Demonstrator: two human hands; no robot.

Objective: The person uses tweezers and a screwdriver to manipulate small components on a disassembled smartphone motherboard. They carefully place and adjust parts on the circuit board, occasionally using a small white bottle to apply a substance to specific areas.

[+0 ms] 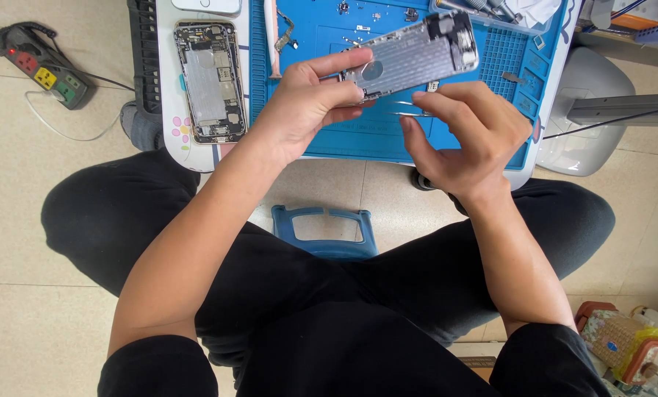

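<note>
My left hand (307, 106) grips one end of an opened silver phone housing (417, 55), held tilted above a blue work mat (329, 29). My right hand (465, 136) pinches thin metal tweezers (410, 112) just below the housing, tips pointing left toward my left hand. Whether the tweezers touch the housing I cannot tell. Small screws and parts lie scattered on the mat behind the housing.
A second opened phone body (210, 81) lies on the small white table (169, 110) left of the mat. A power strip (46, 66) sits on the tiled floor at far left. A blue stool (325, 231) shows between my knees. A grey chair base (586, 110) stands at right.
</note>
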